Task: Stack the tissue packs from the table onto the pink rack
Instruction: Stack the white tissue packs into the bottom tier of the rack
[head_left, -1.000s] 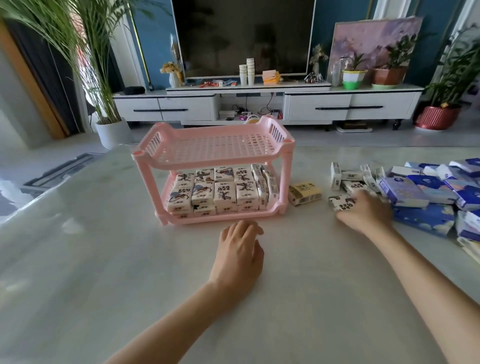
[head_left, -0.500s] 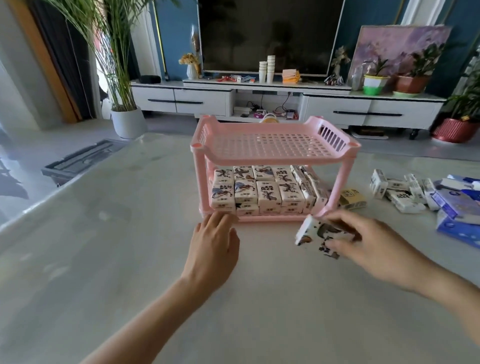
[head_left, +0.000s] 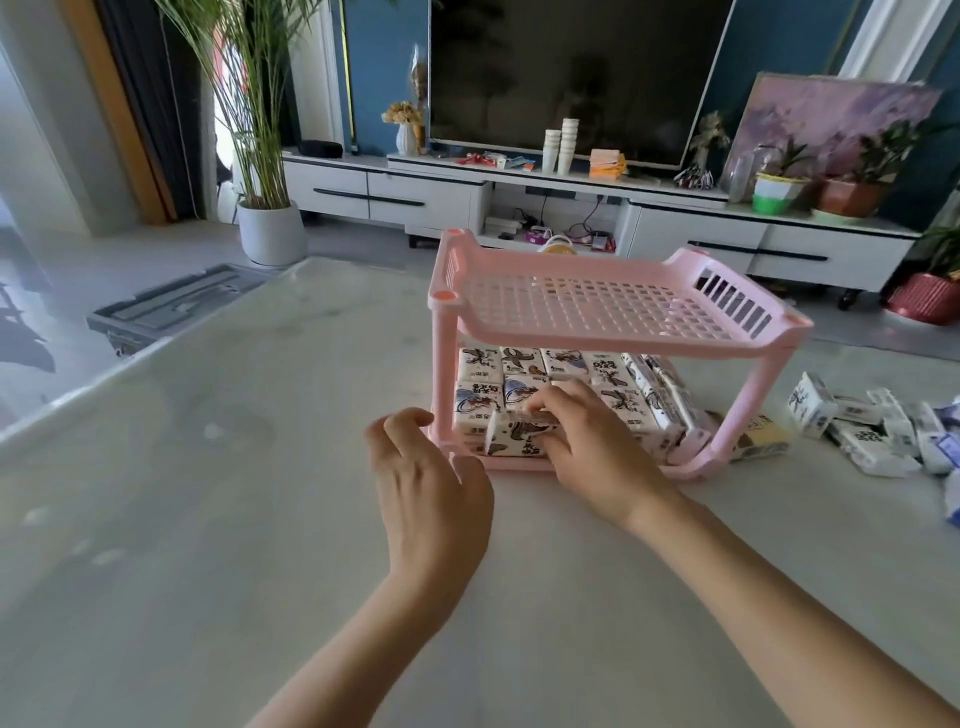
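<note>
R hand (head_left: 597, 452) fingers (head_left: 558, 402) clamped on one tissue pack (head_left: 514, 434), thumb under, other fingers over top edge. Pack sits at front-left edge of the pink rack (head_left: 613, 332) lower shelf, touching the packs already stacked there (head_left: 519, 382); whether it rests on the shelf lip or is just held, can't tell. Beyond the R fingertips: lower shelf filled w/ rows of white printed packs, some on edge toward the right side. Above the fingers: top shelf, perforated.

L hand (head_left: 426, 478) just left of the held pack, fingers apart and loosely curled, holding nothing. L fingertips near the rack's front-left post, contact w/ post unclear. Palm hovers over or on the worktop (head_left: 208, 493), can't tell which.

Right of R hand, past the rack's right leg: one yellowish pack (head_left: 761, 439) just beside the rack base, then loose white packs (head_left: 852, 423) scattered on worktop, well apart from the fingers. Blue-wrapped packs (head_left: 948, 447) at far right frame edge, partly cut off.
</note>
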